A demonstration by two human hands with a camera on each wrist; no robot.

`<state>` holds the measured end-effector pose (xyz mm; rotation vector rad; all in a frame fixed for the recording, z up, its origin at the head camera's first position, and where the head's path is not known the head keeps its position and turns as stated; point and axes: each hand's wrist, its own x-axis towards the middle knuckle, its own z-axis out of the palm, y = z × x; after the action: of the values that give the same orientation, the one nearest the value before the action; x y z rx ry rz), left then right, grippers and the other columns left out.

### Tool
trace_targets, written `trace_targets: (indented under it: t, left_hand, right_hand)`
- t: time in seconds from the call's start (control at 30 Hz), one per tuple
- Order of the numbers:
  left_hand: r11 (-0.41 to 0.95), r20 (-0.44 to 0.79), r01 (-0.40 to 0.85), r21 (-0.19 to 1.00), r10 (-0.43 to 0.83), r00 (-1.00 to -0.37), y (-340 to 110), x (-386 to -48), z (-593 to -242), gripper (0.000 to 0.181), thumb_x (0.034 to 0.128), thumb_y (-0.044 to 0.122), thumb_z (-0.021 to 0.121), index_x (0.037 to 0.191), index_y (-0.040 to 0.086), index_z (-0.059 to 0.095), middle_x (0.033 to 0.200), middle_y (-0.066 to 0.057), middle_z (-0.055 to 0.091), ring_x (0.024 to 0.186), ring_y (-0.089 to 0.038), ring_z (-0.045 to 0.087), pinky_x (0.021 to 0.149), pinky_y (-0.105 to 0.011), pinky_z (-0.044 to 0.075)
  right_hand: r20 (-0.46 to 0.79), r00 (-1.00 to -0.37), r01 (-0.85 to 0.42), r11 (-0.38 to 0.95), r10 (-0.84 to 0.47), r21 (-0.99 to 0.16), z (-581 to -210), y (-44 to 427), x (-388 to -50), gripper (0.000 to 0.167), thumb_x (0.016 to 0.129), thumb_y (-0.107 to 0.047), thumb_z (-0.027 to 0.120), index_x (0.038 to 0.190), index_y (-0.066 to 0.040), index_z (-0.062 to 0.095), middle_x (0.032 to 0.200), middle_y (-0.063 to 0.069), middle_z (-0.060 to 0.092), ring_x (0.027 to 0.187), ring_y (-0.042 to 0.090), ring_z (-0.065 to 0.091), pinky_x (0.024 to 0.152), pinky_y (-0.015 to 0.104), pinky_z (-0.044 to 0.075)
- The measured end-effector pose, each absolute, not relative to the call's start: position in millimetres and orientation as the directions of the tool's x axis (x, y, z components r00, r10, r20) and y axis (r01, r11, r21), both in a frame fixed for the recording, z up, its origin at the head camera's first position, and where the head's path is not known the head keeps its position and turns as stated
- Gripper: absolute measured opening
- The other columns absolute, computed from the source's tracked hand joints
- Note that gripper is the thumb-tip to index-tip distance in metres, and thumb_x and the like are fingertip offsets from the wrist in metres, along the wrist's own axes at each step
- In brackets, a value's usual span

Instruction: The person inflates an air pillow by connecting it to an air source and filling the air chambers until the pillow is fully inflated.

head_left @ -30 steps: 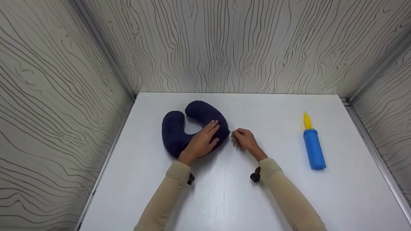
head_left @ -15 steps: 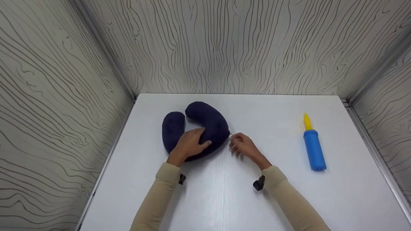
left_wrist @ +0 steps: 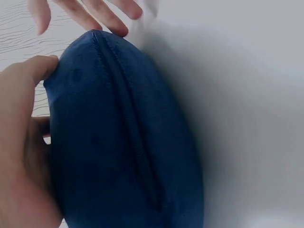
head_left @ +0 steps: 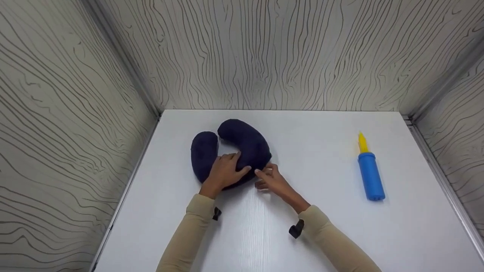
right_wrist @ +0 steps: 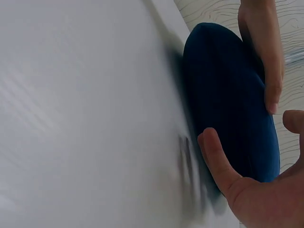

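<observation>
A dark navy U-shaped neck pillow (head_left: 245, 141) lies on the white table, its opening toward the back. My left hand (head_left: 223, 172) grips its curved middle, thumb on top and fingers reaching into the inner hollow. In the left wrist view a closed zipper seam (left_wrist: 128, 114) runs along the pillow's outer side. At the pillow's right outer edge is my right hand (head_left: 274, 181), its fingers spread and slightly bent. The right wrist view shows the right fingers (right_wrist: 216, 154) close beside the pillow; whether they touch it I cannot tell.
A blue hand pump (head_left: 370, 175) with a yellow nozzle (head_left: 362, 142) lies on the right side of the white table (head_left: 321, 143). Wood-grain patterned walls (head_left: 242, 56) enclose the table at the back and both sides.
My left hand has slid left from lying flat on the pillow to gripping its middle. The right hand has let go of a small pull at the pillow's right corner and moved left and nearer.
</observation>
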<state>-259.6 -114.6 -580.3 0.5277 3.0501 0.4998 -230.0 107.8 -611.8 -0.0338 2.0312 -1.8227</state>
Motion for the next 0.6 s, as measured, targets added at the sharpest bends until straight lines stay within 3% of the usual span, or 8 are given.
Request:
trace_targets:
  t: [0.23, 0.43, 0.5, 0.6]
  left_hand:
    - [0.884, 0.016, 0.290, 0.366, 0.306, -0.952, -106, -259, -577, 0.079, 0.1065, 0.064, 0.047, 0.156, 0.003, 0.052, 0.152, -0.020, 0.061, 0.140, -0.043, 0.057, 0.120, -0.061, 0.042]
    - [0.814, -0.015, 0.239, 0.530, 0.290, -0.957, -98, -258, -569, 0.074, 0.1106, 0.061, 0.037, 0.157, 0.006, 0.052, 0.154, -0.017, 0.060, 0.143, -0.041, 0.056, 0.123, -0.061, 0.040]
    - [0.781, -0.024, 0.225, 0.583, 0.294, -0.956, -96, -257, -566, 0.073, 0.1112, 0.060, 0.036, 0.158, 0.006, 0.051, 0.156, -0.017, 0.058, 0.145, -0.041, 0.054, 0.125, -0.058, 0.039]
    - [0.738, -0.023, 0.227, 0.635, 0.312, -0.950, -92, -256, -563, 0.072, 0.1119, 0.059, 0.035, 0.158, 0.005, 0.051, 0.158, -0.018, 0.056, 0.148, -0.040, 0.052, 0.126, -0.054, 0.039]
  right_hand:
    - [-0.312, -0.910, 0.304, 0.073, -0.273, -0.950, -609, 95, -222, 0.108, 0.100, -0.042, 0.072, 0.167, -0.006, -0.005, 0.167, 0.033, 0.028, 0.123, 0.049, 0.069, 0.098, 0.054, 0.063]
    - [-0.263, -0.945, 0.253, 0.074, -0.197, -0.965, -606, 91, -226, 0.119, 0.095, -0.046, 0.077, 0.169, -0.012, -0.010, 0.174, 0.029, 0.010, 0.139, 0.053, 0.055, 0.097, 0.057, 0.063]
    - [-0.237, -0.961, 0.223, 0.105, -0.143, -0.969, -604, 91, -229, 0.121, 0.093, -0.048, 0.079, 0.169, -0.012, -0.007, 0.174, 0.029, 0.011, 0.148, 0.050, 0.046, 0.102, 0.057, 0.060]
    - [-0.205, -0.977, 0.195, 0.158, -0.053, -0.968, -603, 90, -234, 0.126, 0.086, -0.050, 0.084, 0.169, -0.009, -0.001, 0.174, 0.027, 0.011, 0.159, 0.043, 0.029, 0.120, 0.056, 0.046]
